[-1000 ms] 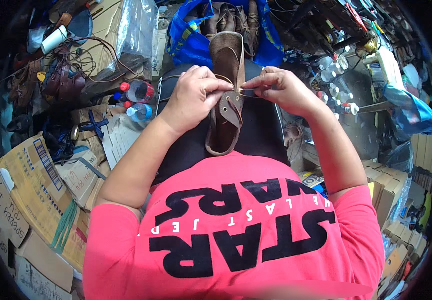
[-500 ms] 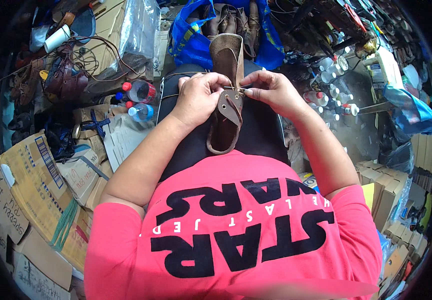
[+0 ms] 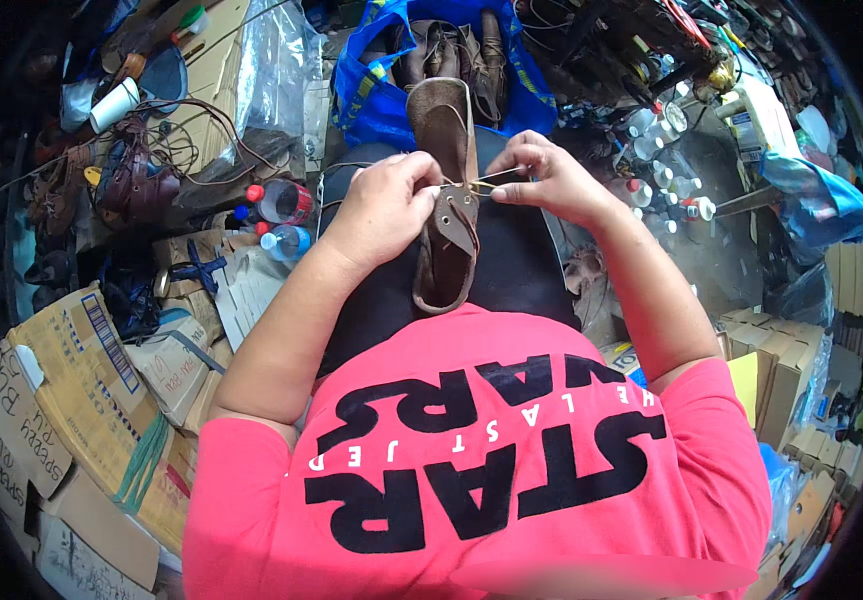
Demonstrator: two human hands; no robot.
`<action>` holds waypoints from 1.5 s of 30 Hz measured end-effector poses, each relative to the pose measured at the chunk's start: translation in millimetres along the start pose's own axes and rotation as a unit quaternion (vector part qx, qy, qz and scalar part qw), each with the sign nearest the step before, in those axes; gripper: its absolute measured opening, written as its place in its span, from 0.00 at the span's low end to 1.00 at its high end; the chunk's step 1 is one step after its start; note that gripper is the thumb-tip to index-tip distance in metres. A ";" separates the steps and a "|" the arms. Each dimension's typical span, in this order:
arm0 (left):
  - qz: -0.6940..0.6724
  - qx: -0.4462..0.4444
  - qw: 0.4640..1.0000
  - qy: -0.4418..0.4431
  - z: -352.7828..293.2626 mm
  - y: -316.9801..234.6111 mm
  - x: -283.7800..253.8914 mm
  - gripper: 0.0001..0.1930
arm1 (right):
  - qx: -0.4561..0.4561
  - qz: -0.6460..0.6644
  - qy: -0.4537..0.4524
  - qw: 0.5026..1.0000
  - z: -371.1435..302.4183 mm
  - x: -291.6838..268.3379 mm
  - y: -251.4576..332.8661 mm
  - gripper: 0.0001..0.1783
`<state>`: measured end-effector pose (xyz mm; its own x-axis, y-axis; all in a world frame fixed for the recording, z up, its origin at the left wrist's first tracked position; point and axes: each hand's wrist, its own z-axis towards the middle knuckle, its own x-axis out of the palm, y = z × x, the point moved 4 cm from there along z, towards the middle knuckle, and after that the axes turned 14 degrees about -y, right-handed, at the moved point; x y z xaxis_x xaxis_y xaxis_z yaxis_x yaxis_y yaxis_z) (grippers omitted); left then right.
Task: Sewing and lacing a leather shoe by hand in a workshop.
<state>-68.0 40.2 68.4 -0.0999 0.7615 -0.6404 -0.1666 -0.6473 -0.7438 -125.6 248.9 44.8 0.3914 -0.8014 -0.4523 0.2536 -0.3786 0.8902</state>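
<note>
A brown leather shoe [image 3: 439,270] lies lengthwise over my dark-trousered lap, its opening toward me and metal eyelets on its flap. My left hand [image 3: 384,208] is closed at the left of the flap, fingertips pinched on a thin tan cord [image 3: 485,184] beside the leather. From the right, my right hand [image 3: 555,183] pinches the same cord, drawn short and taut from the shoe's middle. A thin dark line also runs from the shoe to the right fingers; I cannot tell whether it is a needle or thread.
Beyond the shoe stands a blue bag [image 3: 367,100] holding several brown shoes. Bottles [image 3: 285,203] stand at the left, white bottles [image 3: 642,190] at the right. Cardboard boxes [image 3: 82,350] crowd the left front; stacked cartons [image 3: 767,360] lie at the right.
My right hand has drawn slightly away from the shoe, and more of the tan cord shows between its fingers and the leather. The left hand stays close to the flap.
</note>
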 end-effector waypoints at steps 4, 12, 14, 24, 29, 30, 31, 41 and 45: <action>0.044 0.045 0.997 0.050 5.6 -7.1 2.3 0.05 | 0.109 0.027 0.025 0.993 -14.7 -22.5 -3.2 0.10; 0.154 0.192 0.968 0.051 10.9 -22.5 -1.2 0.06 | -0.100 -0.284 -0.209 0.931 22.9 -64.1 21.4 0.08; 0.154 0.207 0.964 0.064 9.1 -23.8 -2.1 0.07 | -0.132 -0.236 -0.127 0.954 16.7 -51.3 34.6 0.08; 0.133 0.249 0.957 0.074 4.0 -1.3 -11.1 0.06 | -0.277 -0.374 0.077 0.882 7.8 19.9 39.6 0.04; 0.256 0.197 0.941 0.099 -19.2 16.7 -59.3 0.08 | -0.223 -0.386 0.013 0.895 1.8 -19.1 10.2 0.03; 0.221 0.189 0.951 0.100 -25.8 15.5 -60.7 0.07 | -0.161 -0.384 -0.007 0.909 -4.0 -37.3 7.4 0.03; 0.226 0.117 0.958 0.135 -30.1 21.1 -62.9 0.05 | -0.048 -0.417 -0.003 0.907 -6.8 -52.3 1.8 0.03; 0.157 0.224 0.960 0.049 4.0 -14.7 -12.5 0.07 | -0.325 -0.368 0.003 0.871 -6.7 -21.0 101.7 0.08; 0.173 0.208 0.961 0.061 1.5 -13.4 -13.9 0.07 | -0.264 -0.456 0.052 0.848 -2.8 0.6 79.4 0.04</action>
<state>-65.9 38.3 87.6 -0.1089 0.4767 -0.8723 -0.5240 -0.7732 -0.3572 -102.8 219.6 115.0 -0.1125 -0.2316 -0.9663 0.8432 -0.5367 0.0305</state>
